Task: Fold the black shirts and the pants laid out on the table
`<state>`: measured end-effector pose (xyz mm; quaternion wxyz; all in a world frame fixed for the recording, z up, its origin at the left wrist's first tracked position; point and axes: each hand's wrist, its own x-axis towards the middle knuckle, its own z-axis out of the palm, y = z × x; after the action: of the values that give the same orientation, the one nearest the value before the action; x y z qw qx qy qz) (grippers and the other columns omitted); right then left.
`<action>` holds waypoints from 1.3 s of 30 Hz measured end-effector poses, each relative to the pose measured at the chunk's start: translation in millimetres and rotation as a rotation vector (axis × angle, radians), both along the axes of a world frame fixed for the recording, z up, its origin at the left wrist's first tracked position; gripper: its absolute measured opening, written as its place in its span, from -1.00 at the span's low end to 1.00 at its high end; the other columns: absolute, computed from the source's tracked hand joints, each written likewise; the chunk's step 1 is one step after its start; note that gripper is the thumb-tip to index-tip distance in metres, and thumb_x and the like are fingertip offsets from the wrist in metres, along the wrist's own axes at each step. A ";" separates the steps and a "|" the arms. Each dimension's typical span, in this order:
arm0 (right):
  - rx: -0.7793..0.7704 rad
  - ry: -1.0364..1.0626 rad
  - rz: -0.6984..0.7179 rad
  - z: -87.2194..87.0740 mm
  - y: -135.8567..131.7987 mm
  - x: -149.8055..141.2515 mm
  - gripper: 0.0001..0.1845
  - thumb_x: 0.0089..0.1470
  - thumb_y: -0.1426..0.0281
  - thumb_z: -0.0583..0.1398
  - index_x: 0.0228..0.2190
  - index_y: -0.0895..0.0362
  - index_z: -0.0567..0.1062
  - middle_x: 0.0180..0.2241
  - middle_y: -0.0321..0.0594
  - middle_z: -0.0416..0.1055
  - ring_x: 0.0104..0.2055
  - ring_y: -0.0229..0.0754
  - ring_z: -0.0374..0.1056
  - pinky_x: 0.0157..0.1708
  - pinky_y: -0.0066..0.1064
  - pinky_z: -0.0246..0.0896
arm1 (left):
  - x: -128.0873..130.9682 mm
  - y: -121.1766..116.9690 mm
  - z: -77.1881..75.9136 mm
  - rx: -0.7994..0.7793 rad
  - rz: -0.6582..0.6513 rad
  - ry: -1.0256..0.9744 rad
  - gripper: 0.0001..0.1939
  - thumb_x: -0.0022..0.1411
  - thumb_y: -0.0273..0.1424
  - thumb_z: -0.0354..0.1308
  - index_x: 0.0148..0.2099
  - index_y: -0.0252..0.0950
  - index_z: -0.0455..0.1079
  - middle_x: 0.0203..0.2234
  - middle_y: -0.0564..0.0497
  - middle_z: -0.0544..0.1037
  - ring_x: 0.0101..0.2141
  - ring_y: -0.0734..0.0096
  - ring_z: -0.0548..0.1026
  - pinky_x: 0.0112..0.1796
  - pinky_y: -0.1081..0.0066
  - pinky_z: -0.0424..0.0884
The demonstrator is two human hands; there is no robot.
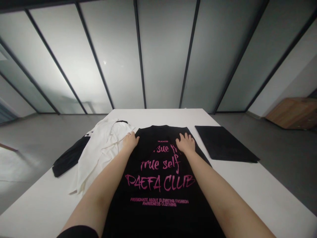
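Head view: left hand and right hand lie open, fingers spread, grasping nothing, flat on a black shirt with pink lettering; it sits centred on a white rectangular table; crumpled white cloth lies left; flat black cloth lies right.

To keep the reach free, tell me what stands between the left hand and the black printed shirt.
Nothing visible does: the left hand rests on the black printed shirt, near its edge. The white garment lies beside that hand on its outer side, not between them.
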<state>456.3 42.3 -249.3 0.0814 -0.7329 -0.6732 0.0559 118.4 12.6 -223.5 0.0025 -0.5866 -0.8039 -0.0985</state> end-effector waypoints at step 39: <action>0.013 0.012 -0.004 -6.8 4.7 1.7 -0.25 0.39 0.08 -0.07 0.47 0.11 0.15 0.51 0.04 -0.01 0.53 0.20 -0.10 0.43 0.00 -0.23 | 2.3 35.4 -22.5 -0.015 -0.069 0.042 -0.36 0.48 -0.06 -0.13 0.39 -0.31 0.32 0.39 -0.30 0.31 0.34 -0.25 0.26 0.26 -0.15 0.23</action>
<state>458.1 47.0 -256.1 0.0904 -0.7334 -0.6715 0.0555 120.7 48.0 -246.0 0.0117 -0.6160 -0.7836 -0.0801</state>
